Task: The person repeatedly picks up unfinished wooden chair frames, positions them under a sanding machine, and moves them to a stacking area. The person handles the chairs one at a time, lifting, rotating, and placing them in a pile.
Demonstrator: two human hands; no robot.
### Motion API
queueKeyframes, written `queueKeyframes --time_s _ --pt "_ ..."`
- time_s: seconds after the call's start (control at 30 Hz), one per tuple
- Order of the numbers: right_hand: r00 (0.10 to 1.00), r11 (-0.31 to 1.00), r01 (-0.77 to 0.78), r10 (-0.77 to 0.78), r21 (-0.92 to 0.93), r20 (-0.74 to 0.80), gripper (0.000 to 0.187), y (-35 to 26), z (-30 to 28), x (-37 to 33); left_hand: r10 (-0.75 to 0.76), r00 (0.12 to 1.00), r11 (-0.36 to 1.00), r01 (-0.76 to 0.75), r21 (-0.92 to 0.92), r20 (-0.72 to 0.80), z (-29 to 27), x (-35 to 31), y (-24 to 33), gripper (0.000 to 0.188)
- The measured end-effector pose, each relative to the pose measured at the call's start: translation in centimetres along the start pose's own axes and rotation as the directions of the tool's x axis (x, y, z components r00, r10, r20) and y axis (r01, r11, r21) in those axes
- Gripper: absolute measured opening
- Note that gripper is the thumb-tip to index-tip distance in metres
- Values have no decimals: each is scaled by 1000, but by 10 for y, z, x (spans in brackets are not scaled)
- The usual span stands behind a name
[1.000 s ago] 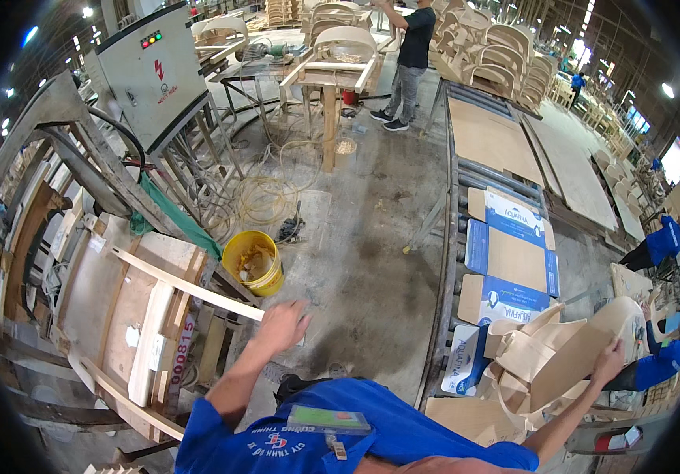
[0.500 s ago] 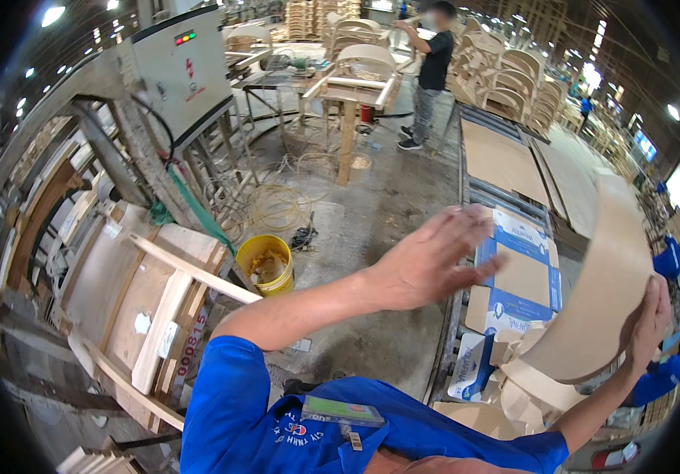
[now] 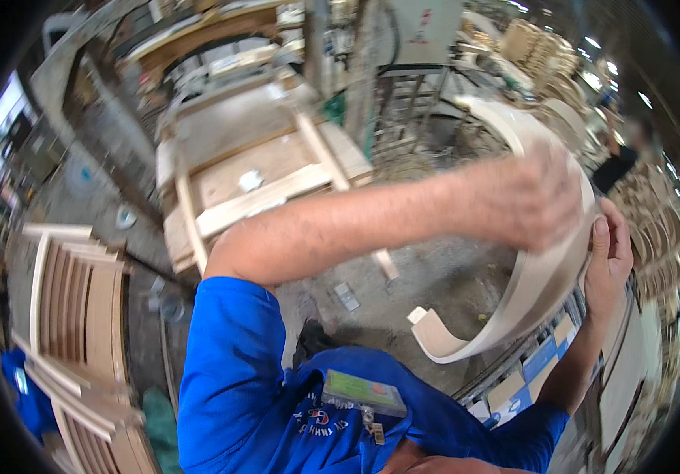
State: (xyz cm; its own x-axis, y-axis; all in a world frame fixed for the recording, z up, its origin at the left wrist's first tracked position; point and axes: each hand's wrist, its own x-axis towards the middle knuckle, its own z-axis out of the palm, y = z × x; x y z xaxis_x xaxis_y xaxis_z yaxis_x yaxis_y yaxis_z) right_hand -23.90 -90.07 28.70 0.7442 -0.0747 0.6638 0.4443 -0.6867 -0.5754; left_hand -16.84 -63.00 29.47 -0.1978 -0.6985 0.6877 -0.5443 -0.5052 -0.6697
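A curved bent-wood panel [image 3: 507, 304], pale and U-shaped, is held up in front of me on the right. My right hand [image 3: 610, 257] grips its outer edge, with the thumb and fingers wrapped around it. My left hand [image 3: 541, 197] is stretched across to the panel's inner side and overlaps it. Motion smears the left hand's fingers, so whether it touches the panel is unclear. Further left stands a wooden frame [image 3: 221, 217] with rails and a crosspiece, partly hidden by my left forearm.
Stacked wooden strips [image 3: 79, 308] stand at the lower left. Flattened blue-and-white cardboard [image 3: 541, 359] lies on the right. A grey electrical cabinet [image 3: 423, 31] is at the back. At the upper right a person in dark clothing [image 3: 615, 167] stands near piles of curved wooden parts [image 3: 652, 237].
My view has swung left, toward the wooden frame. The panel in my right hand has come up and turned across in front of me. My left hand has come to the panel.
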Motion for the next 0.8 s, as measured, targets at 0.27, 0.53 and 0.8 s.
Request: queueKeyframes --time_s 0.27,0.53,0.8 --pt "884 932 -168 -2 322 467 80 32 136 -45 -603 633 788 379 485 486 -88 -198 -114 24" --pt "858 982 -183 136 47 496 43 55 314 25 -862 400 485 466 740 313 -145 -317 -171 45" --pt "860 986 46 42 -159 509 37 9 531 161 -935 308 298 419 858 174 -154 -463 -212 64"
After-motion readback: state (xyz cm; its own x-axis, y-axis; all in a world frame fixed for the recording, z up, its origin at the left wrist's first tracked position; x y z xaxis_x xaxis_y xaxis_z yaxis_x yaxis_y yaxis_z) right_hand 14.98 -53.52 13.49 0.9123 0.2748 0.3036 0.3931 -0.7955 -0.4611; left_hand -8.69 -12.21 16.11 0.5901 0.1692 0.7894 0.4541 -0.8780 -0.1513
